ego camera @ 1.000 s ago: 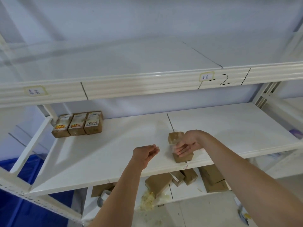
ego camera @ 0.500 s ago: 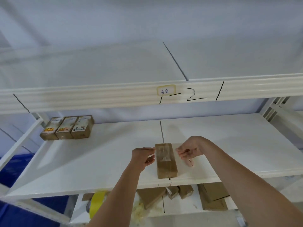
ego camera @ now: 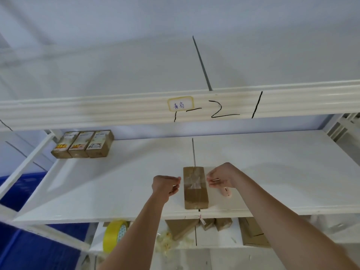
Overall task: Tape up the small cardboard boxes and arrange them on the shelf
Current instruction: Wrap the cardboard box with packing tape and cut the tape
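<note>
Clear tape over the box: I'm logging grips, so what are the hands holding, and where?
A strip of clear tape stretched across the cardboard box: left hand pinches its left end, right hand its right end.

The long brown cardboard box (ego camera: 195,189) looks dull and a bit rough, like thick paper. A clear plastic tape strip (ego camera: 193,181) across its top looks shiny and crinkled. The wide white shelf board (ego camera: 116,182) is smooth and a little glossy, and the ridged cream shelf beam (ego camera: 97,114) looks like painted metal. Three small brown cardboard boxes (ego camera: 82,144) have shiny printed paper on top. The yellow tape roll (ego camera: 113,235) looks smooth and glossy.
</note>
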Tool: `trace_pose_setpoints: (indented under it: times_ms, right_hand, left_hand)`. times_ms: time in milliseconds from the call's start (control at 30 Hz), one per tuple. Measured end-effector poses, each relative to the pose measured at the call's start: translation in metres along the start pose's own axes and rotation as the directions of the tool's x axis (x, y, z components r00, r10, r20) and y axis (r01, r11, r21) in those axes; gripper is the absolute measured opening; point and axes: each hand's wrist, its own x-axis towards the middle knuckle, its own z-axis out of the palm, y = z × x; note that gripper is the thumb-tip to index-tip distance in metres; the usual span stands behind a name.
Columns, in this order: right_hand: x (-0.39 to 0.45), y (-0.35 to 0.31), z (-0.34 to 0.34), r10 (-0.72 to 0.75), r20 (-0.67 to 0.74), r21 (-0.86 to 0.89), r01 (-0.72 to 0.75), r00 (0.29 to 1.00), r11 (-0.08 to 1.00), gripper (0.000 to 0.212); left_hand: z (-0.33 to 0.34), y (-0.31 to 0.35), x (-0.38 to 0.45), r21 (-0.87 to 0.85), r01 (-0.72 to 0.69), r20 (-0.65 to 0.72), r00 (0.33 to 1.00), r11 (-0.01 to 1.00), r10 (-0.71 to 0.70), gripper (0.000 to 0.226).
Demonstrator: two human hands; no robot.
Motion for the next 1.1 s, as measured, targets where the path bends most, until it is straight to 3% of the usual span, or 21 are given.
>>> trace_pose_setpoints:
  times_ms: [200, 400, 733, 1100]
  right_hand:
    - [0.002, 0.008, 0.002, -0.017, -0.096, -0.046, 0.013, 0.995, 0.999, 0.032]
    - [0.016, 0.028, 0.012, -0.118, -0.235, -0.032, 0.113, 0.965, 0.993, 0.021]
    - [0.019, 0.029, 0.013, -0.108, -0.223, 0.045, 0.121, 0.969, 0.992, 0.006]
    - [0.024, 0.032, 0.015, -0.102, -0.243, 0.045, 0.117, 0.965, 0.992, 0.007]
  left_hand:
    - [0.003, -0.004, 0.009, 0.089, -0.041, -0.004, 0.999, 0.995, 0.042, 0.016]
    - [0.002, -0.008, 0.01, 0.047, 0.004, 0.032, 0.999, 0.999, -0.006, 0.013]
    - [0.007, -0.01, 0.011, -0.047, 0.089, 0.081, 0.993, 0.995, -0.085, 0.01]
    - [0.009, -0.011, 0.015, -0.055, 0.133, 0.076, 0.989, 0.99, -0.129, 0.011]
